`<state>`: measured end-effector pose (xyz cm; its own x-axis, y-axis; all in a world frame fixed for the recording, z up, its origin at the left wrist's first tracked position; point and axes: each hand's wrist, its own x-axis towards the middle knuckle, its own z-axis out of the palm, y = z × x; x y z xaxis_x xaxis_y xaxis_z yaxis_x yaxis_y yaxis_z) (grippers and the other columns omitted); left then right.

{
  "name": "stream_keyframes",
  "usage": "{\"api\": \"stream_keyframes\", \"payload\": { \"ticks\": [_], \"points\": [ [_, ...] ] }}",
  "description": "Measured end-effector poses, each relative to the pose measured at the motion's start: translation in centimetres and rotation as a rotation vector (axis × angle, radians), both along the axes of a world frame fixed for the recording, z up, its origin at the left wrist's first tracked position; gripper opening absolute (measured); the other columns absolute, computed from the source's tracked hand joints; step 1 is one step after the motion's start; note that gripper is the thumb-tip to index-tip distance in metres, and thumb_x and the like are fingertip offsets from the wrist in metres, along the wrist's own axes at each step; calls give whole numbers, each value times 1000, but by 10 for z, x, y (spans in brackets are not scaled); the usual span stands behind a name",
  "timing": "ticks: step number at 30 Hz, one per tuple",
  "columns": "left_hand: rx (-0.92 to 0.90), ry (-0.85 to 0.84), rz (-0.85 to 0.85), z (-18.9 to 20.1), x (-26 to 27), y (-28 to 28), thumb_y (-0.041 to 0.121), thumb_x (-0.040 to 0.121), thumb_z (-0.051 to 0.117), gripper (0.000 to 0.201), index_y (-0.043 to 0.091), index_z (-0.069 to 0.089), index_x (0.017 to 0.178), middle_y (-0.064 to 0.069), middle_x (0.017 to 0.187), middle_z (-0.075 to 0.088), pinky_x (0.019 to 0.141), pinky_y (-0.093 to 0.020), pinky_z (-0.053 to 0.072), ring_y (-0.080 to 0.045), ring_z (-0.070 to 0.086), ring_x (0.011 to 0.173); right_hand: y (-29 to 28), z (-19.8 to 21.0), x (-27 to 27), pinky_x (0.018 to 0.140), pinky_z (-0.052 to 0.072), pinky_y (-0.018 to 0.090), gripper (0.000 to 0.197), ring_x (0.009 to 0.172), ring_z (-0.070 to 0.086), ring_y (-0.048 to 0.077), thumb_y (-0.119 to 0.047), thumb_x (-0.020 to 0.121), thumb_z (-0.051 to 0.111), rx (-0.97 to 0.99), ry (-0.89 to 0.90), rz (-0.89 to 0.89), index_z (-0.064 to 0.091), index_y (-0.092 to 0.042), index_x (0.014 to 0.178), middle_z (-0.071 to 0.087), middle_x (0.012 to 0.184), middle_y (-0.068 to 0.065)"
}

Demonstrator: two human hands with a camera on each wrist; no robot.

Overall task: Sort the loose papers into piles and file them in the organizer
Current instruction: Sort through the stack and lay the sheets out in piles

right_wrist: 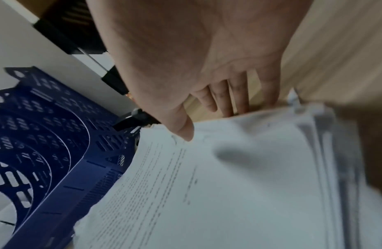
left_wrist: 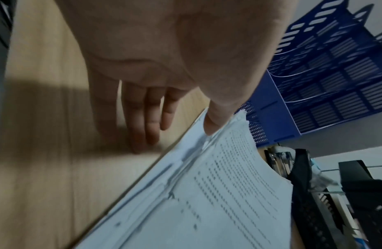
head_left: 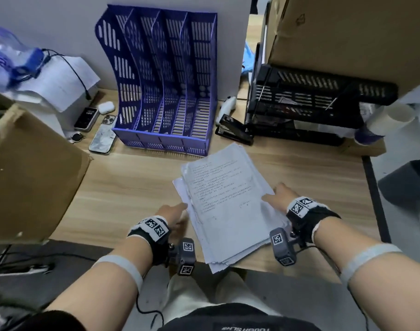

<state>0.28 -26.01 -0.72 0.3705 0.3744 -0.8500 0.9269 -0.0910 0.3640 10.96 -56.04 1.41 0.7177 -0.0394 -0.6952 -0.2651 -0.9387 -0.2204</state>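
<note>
A stack of printed white papers lies at an angle on the wooden desk, its near corner hanging over the front edge. Behind it stands the blue organizer with several slots, all holding nothing. My left hand is at the stack's left edge. In the left wrist view its thumb rests on the papers, and its straight fingers reach to the desk beside them. My right hand pinches the right edge, thumb on top and fingers going behind the papers.
A black stapler and a black tray rack sit right of the organizer. Two phones and an earbud case lie to its left. A cardboard box fills the left side; another box rests on the rack.
</note>
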Motion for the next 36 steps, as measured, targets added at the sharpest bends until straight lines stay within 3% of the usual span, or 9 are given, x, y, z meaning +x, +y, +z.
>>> {"api": "stream_keyframes", "payload": {
  "ticks": [3,8,11,14,17,22,27,31,36],
  "points": [
    [-32,-101,-39,0,-1,-16,37,91,64,35,2,60,95,-15,103,64,83,-41,56,-32,64,92,15,-8,-12,76,52,31,54,89,64,29,-51,74,51,24,32,81,61,-16,114,67,107,8],
    [162,-162,-158,7,3,1,37,91,61,50,-1,60,125,-17,124,64,85,-33,45,-31,59,102,26,-19,-30,76,60,46,24,67,67,28,-39,65,63,238,181,-98,64,-15,69,71,72,8],
    [231,-138,-212,4,2,16,40,88,64,60,-3,52,128,-21,130,58,91,-38,44,-35,56,116,36,-31,-30,78,56,38,41,85,72,28,-47,64,64,324,156,-181,65,-12,84,75,91,9],
    [221,-165,-292,0,4,23,36,85,68,34,6,59,99,-14,105,63,78,-33,44,-29,59,91,59,-29,-41,76,55,39,54,79,65,25,-49,58,69,457,164,-305,68,-15,100,72,93,4],
    [149,-177,-324,-2,10,32,35,82,74,47,8,63,118,-8,116,69,85,-32,49,-28,65,101,75,-31,-50,65,50,30,61,73,59,20,-48,60,73,467,134,-389,63,-16,110,69,95,4],
    [-63,-132,-383,-2,16,56,32,83,77,32,9,69,104,-7,86,69,44,-20,44,-15,60,53,97,-38,-58,76,57,34,59,98,68,23,-34,68,79,457,161,-405,63,-12,120,71,111,3],
    [-292,-277,-385,-5,14,81,30,63,84,63,16,65,122,-6,116,73,95,-50,54,-30,70,104,106,-70,-66,82,57,34,85,101,66,19,-54,45,83,394,42,-420,58,-25,122,69,114,-5],
    [-461,-397,-364,9,19,106,20,72,82,49,23,65,118,-9,120,72,100,-58,50,-35,67,111,131,-29,-79,88,54,40,63,101,65,25,-20,65,81,588,-64,-681,50,-18,120,67,111,1],
    [-477,-651,-370,69,34,129,7,71,76,53,8,61,122,-15,117,71,93,-41,56,-29,66,106,165,23,-57,78,59,40,70,96,70,26,-7,56,75,875,-287,-795,51,-8,122,71,110,11]
  ]
}}
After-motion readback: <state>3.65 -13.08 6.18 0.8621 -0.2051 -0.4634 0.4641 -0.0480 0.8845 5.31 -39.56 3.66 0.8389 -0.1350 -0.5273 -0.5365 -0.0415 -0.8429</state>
